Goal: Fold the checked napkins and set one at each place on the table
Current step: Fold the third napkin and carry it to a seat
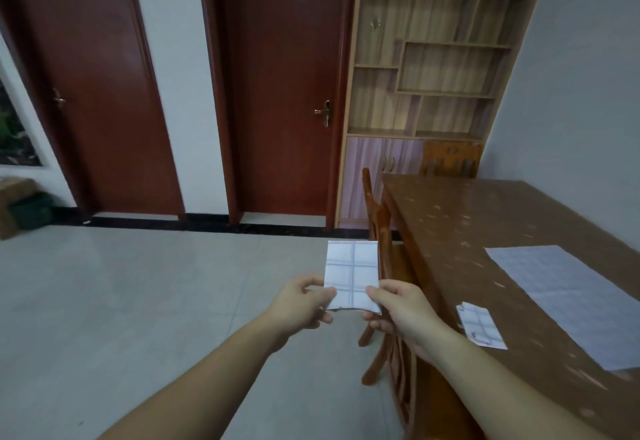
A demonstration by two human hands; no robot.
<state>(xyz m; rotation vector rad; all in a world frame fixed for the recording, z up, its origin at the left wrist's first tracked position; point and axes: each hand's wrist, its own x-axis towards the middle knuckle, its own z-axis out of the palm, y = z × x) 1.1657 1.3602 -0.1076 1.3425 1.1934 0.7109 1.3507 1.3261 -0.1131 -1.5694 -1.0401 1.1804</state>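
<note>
Head view: both hands (349,306) pinch upright folded napkin (352,271), long axis vertical.

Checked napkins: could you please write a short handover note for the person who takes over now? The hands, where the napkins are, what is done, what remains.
The left hand pinches the lower left corner of the held napkin and the right hand pinches its lower right corner. It is already folded, in the air beside the table.
On the table: one set napkin, folded, near the left edge; one flat sheet, apparently an unfolded napkin.
Done: one set, one folded.
Left: set the held one at a place; fold and set the flat one.
</note>
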